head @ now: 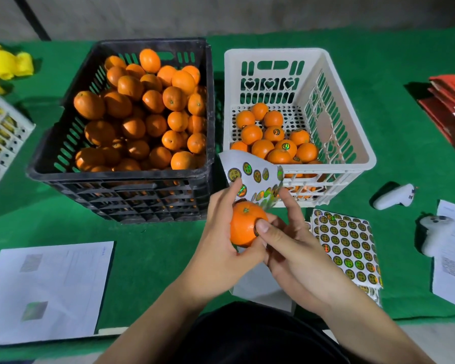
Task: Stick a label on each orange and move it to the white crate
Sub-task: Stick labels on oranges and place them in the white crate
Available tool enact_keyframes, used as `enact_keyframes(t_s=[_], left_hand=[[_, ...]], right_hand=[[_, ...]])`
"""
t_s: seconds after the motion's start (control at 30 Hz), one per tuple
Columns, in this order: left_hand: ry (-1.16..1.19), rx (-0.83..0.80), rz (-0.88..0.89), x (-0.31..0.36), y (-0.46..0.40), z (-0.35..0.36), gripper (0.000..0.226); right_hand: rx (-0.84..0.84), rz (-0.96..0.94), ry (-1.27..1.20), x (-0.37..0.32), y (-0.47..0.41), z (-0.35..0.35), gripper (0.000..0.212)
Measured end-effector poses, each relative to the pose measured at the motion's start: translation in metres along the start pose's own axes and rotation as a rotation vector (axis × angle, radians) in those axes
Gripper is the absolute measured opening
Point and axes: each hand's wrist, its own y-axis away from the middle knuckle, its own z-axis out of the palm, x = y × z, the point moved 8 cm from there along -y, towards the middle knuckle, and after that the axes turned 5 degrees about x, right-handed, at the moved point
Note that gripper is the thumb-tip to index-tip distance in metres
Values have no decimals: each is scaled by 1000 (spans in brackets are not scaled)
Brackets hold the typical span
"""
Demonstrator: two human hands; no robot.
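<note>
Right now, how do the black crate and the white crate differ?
The black crate is heaped with oranges; the white crate holds one low layer. Several oranges in the white crate show round labels; none show in the black crate. Both are slotted plastic and stand side by side on the green cloth.

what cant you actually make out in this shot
Head view only:
- Label on the held orange: mostly hidden under the right hand's thumb.
- Print on the sticker sheet: too small to read.
- Lower oranges in the black crate: buried by the top layer.
- Red stack: cut off by the right edge.
- Papers' text: blurred.
</note>
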Motion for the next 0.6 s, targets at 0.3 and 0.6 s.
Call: enact_keyframes(t_s=[0.3,0.6], left_hand=[[180,302,176,22,2,-42,83],[312,654,65,-3,-9,-97,36]], right_hand=[[120,-266,-8,-29,-1,-9,88],[227,-595,471,-131,-89,-15,98]])
